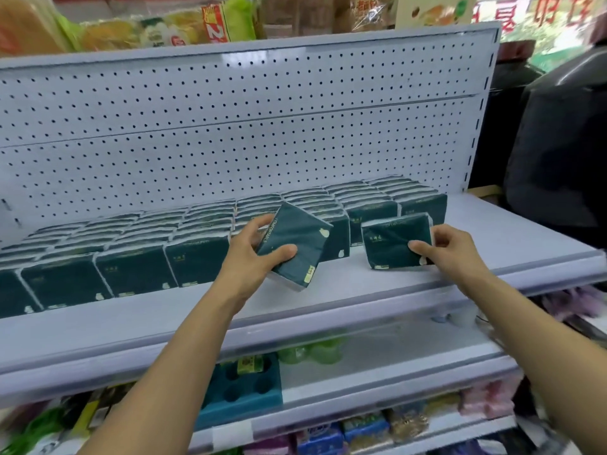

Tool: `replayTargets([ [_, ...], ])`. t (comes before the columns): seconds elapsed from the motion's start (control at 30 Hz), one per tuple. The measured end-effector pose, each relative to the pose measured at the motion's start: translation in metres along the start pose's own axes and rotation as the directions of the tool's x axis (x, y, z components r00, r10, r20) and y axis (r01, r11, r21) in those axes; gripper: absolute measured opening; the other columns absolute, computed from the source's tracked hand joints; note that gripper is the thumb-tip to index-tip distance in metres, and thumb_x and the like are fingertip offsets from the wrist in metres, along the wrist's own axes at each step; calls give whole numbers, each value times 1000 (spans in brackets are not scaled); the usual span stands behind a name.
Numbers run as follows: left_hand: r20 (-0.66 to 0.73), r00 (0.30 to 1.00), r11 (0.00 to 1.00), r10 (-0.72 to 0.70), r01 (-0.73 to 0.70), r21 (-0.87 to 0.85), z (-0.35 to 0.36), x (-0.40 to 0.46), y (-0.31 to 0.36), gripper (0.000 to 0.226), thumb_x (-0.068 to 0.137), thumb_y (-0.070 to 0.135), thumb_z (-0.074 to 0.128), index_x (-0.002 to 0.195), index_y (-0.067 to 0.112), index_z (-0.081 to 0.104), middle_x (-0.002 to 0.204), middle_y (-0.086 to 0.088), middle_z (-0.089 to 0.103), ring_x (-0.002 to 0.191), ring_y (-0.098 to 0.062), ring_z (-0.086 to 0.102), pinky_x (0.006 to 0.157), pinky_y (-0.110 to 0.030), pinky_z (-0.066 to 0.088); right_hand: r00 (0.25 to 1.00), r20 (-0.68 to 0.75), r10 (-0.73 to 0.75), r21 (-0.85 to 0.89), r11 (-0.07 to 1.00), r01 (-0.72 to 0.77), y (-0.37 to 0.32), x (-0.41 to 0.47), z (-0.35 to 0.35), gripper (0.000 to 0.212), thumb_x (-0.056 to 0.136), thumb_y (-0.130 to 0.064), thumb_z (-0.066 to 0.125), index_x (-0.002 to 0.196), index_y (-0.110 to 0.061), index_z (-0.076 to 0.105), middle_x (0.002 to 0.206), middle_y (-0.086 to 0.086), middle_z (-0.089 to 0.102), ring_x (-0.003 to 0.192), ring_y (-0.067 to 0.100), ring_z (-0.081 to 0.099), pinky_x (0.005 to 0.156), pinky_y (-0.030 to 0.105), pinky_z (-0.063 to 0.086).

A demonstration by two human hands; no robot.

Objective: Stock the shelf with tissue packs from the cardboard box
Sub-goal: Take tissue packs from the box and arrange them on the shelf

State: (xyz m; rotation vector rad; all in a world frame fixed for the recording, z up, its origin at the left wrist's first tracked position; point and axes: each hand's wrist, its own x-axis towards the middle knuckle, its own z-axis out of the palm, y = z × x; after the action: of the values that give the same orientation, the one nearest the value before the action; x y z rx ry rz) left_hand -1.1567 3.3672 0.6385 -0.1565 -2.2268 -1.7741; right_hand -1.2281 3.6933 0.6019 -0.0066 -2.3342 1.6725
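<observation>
Nearest me, my left hand (253,257) pinches one dark green tissue pack (294,246) — thumb across its front face, fingers behind — held tilted, long axis leaning up and right, bottom corner clear of the shelf (328,287). My right hand (450,247) grips a second pack (397,241) at its right edge; it stands upright on the shelf, just ahead of the stocked row (197,234). Beyond, that row runs along the pegboard back panel (230,126). The open spot lies between my hands, nearer the left, so I judge the tilted pack must be squared upright first. The cardboard box is not in view.
</observation>
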Motion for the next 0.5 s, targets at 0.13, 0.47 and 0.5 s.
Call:
replayTargets([
  [0.13,-10,999,999,-37,36,-27,5,8,-2,46,81,33,80,118,48,59,129,-2,61,117,-16,61,94,-40,56,1000,1,-22,-60,998,22,2,23,5,30,84,-18,74,67,-10,51,65,5,57,62,20,52,58,29,42],
  [0.47,-59,993,994,-105,104,-25,38,10,4,35,99,8,52,127,28,55,112,1,68,94,-11,67,65,-17,51,997,77,-13,-139,990,24,16,65,15,38,80,-22,79,103,-8,53,96,11,64,89,27,64,84,45,55],
  [0.5,-55,992,994,-111,110,-19,41,11,4,36,97,7,52,126,28,54,112,0,69,97,-14,67,68,-20,51,997,76,-20,-131,991,30,16,66,15,38,79,-21,80,102,-8,52,96,12,64,89,28,64,84,45,55],
])
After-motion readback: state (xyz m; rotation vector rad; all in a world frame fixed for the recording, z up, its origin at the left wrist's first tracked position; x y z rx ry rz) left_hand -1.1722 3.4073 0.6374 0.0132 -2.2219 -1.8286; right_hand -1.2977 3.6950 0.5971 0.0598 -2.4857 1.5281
